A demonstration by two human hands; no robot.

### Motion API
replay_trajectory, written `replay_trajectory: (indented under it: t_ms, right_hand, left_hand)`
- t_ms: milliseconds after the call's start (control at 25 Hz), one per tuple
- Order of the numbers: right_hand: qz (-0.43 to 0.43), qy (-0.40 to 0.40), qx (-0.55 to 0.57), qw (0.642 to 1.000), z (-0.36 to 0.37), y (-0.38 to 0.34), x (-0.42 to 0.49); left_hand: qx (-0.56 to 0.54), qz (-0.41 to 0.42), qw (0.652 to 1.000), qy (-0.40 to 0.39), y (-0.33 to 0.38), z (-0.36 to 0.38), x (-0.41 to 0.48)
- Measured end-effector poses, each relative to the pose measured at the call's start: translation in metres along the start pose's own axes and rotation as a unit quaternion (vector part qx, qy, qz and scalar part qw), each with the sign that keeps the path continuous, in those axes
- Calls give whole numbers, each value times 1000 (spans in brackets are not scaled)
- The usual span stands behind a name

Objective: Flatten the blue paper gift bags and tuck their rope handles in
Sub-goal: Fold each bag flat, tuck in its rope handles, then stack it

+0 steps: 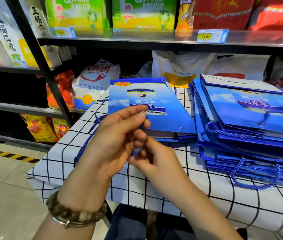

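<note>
Blue paper gift bag (pixel 156 108), flattened, on checked cloth (pixel 154 181). Pinched rope handle (pixel 142 126) in left hand (pixel 118 137), thumb against forefinger; curled right hand (pixel 154 158) round same handle.

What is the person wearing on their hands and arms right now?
No gloves or sleeves show; both forearms are uncovered. The left hand has a bracelet of round brown beads at its wrist, one bead paler, with a thin silver-coloured band next to it. The right hand and its wrist wear nothing. No rings are visible.
</note>
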State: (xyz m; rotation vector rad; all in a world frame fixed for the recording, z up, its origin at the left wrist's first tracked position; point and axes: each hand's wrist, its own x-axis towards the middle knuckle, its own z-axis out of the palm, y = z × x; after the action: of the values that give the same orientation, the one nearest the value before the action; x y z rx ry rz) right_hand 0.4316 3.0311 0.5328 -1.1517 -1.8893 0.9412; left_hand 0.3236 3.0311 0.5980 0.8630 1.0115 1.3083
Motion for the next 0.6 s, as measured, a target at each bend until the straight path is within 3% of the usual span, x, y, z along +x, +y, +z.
replay_trajectory:
  t_ms: [120,200,280,440,600]
  right_hand:
    - [-10,75,88,993,7,-6,7]
    - [-11,89,112,990,4,-6,8]
    - [13,100,206,973,-3,-8,8]
    - [2,140,354,925,-26,-19,8]
    - [-23,149,401,904,-42,-36,13]
  left_hand:
    - [0,-6,1000,-23,5,0,-2]
    - [71,43,996,-20,7,-5,-2]
    - [156,92,983,4,7,-16,-2]
    - [324,78,942,-29,-13,-27,-10]
    - [467,161,869,-18,-32,-22,-4]
